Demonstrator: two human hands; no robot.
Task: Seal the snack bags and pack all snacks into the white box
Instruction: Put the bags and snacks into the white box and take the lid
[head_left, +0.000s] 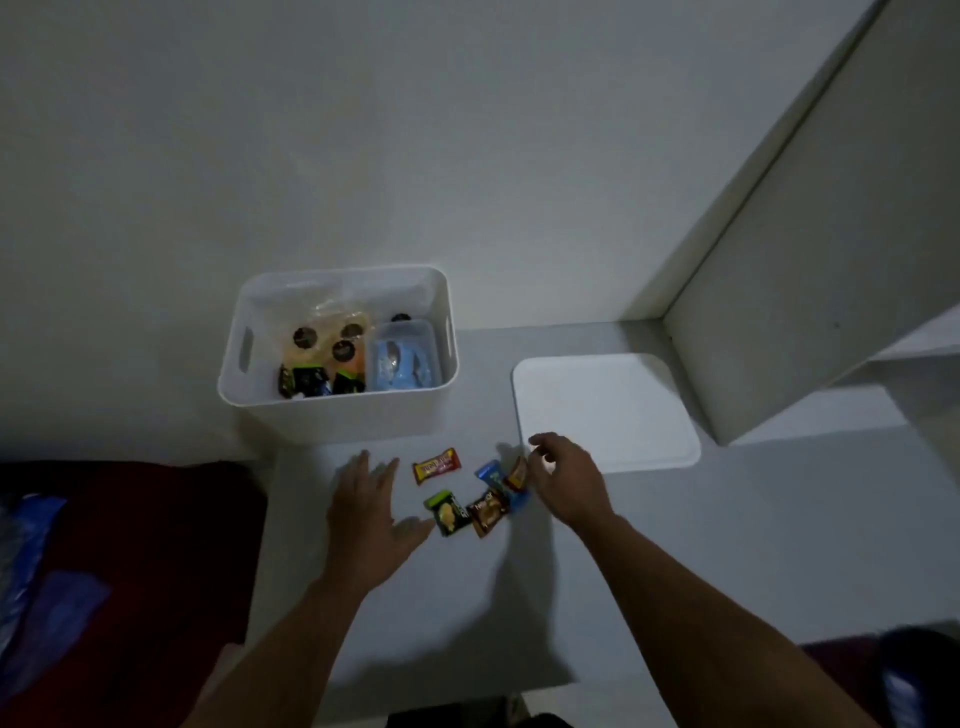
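Observation:
The white box (332, 415) stands open on the white table, holding clear snack bags (324, 340), small dark packets (306, 382) and a clear tub with blue contents (402, 358). In front of it lie loose snacks: a red-yellow bar (437, 465), a green packet (448, 513), a brown packet (487, 512) and a blue one (491, 475). My left hand (366, 506) hovers flat with straight fingers, left of the green packet. My right hand (563, 480) has curled fingers touching a small red packet (517, 475); whether it pinches it is unclear.
The box's white lid (605, 410) lies flat to the right of the snacks. A white shelf unit (810, 291) rises at the right. A dark red cloth (130, 545) with blue bags (31, 551) lies to the left of the table.

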